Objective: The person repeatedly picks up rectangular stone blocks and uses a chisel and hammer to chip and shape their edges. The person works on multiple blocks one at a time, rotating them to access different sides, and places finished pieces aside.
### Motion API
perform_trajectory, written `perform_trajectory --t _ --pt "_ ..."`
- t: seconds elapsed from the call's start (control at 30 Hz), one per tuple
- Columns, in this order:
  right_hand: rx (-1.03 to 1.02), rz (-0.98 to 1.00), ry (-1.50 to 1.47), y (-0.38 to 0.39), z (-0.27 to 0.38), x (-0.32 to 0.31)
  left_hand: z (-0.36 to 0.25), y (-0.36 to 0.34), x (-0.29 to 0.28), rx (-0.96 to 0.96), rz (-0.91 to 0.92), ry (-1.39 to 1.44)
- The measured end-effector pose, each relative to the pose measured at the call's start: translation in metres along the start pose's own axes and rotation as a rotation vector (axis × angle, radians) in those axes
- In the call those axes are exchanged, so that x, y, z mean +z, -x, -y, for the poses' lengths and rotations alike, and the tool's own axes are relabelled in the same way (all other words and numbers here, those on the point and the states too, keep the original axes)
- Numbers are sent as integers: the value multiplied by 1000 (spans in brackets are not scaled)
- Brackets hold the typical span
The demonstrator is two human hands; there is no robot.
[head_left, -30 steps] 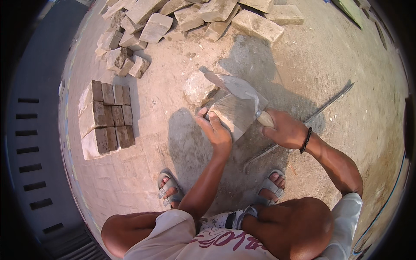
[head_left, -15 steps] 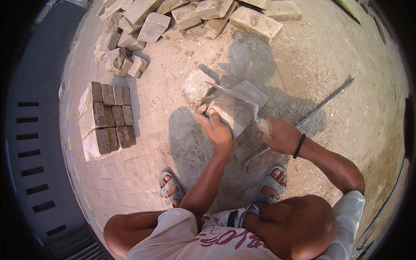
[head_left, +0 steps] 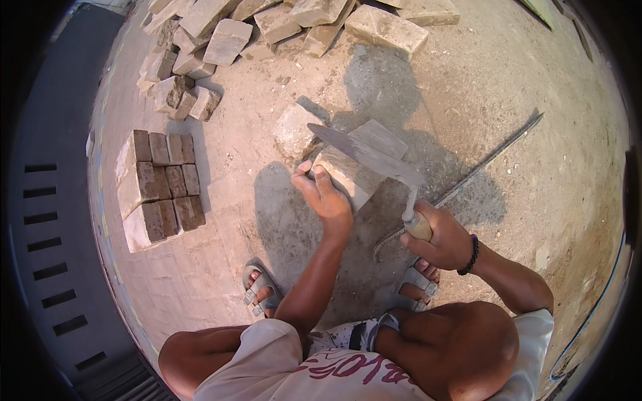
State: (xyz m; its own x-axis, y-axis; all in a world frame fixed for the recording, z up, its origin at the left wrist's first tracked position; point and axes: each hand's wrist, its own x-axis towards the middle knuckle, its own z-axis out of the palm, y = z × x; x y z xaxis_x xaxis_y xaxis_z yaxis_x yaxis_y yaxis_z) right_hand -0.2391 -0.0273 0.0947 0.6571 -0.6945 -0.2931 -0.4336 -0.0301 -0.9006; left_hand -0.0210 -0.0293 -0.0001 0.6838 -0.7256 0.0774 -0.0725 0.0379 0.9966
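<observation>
Over dusty ground (head_left: 481, 281) before me, left fingers (head_left: 323, 179) clamp a block (head_left: 351, 176), likely steadying it; right fingers (head_left: 418, 247) clasp a trowel (head_left: 374, 160).

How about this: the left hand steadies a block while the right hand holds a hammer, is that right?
Not quite: the right hand holds a trowel, not a hammer, as the head view shows. The left hand does steady a block.

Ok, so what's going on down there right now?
The left hand holds a paving block by its left end. The right hand grips a trowel, its blade angled over the block; contact isn't clear. A neat block stack stands left, and a loose block pile lies farther ahead.
</observation>
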Motion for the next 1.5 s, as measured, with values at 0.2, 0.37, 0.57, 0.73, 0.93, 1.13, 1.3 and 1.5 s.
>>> perform_trajectory --t 0.2,0.37,0.57,0.73,0.93,1.13,1.3,1.5 --pt "46 -1 -10 -7 16 -16 13 -5 -14 37 -10 -55" --pt "75 -2 183 -16 -24 -14 11 -6 -2 13 -21 33" --pt "-238 -319 122 1 24 -6 17 -6 -18 22 -22 -2" --pt "19 -119 331 -24 -17 3 18 -5 -14 -31 -15 28" --pt "-55 -46 271 -25 -17 15 4 -1 -6 -28 22 38" --pt "-230 -214 90 -11 20 6 18 -2 -19 -41 -12 32" --pt "-39 -95 389 -29 -9 1 11 -2 -14 -72 -14 36" --pt "107 -109 347 -40 -51 14 24 -4 -19 -33 -30 50"
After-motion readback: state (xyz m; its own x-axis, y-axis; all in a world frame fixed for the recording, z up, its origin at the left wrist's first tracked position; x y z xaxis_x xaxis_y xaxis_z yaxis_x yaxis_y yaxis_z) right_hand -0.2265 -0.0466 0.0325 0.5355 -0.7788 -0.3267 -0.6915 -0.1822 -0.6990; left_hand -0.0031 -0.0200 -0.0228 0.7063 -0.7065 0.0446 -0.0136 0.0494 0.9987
